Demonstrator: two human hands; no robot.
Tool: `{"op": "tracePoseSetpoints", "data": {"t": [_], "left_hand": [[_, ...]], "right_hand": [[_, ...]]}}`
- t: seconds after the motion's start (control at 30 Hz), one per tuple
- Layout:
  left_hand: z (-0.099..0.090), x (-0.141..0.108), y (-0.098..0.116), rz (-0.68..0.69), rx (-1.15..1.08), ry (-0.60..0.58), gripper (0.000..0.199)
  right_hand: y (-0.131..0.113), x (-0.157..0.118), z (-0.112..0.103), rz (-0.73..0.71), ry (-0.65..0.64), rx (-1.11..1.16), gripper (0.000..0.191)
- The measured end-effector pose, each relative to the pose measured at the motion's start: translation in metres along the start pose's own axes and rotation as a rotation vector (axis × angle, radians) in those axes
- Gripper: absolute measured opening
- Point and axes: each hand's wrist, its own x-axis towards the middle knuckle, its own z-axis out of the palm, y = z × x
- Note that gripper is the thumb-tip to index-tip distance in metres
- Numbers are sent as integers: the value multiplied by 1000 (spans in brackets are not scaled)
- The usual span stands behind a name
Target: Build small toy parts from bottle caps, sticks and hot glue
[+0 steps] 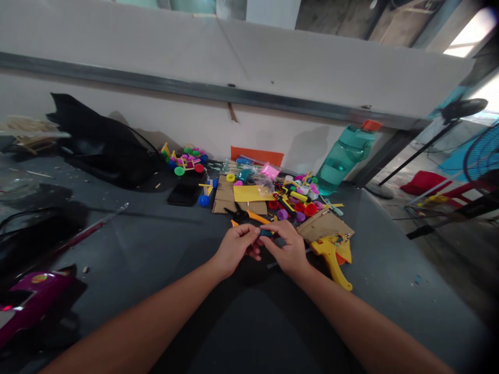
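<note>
My left hand (236, 250) and my right hand (285, 248) meet above the dark table, both pinching a small teal piece (267, 234) whose shape is mostly hidden by my fingers. Just beyond them lies a black-and-orange handled tool (245, 215), probably scissors. To the right of my right hand, a yellow plastic cut-out (333, 261) rests against a cardboard scrap (323, 225). A heap of coloured plastic bottle caps (296, 206) spreads behind the hands, beside a yellow paper sheet (249, 193) on brown cardboard (223, 196).
A stick-built toy cart with bottle-cap wheels (184, 161), a black phone (184, 195), and a black bag (105, 145) lie at the back left. A teal bottle (345, 158) stands by the wall. A magenta toy car (35, 304) sits at the left edge.
</note>
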Motion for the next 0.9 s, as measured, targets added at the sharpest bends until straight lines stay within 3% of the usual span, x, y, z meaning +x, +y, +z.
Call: {"op": "tracePoseSetpoints", "data": {"t": [0.3, 0.67, 0.9], "left_hand": [[3, -1, 2, 7, 31, 2, 29], [0, -1, -1, 31, -34, 33, 29], [0, -1, 0, 15, -46, 29, 27]], "right_hand": [[3, -1, 1, 43, 6, -8, 24], [0, 1, -1, 3, 25, -44, 11], [1, 0, -1, 8, 13, -39, 13]]}}
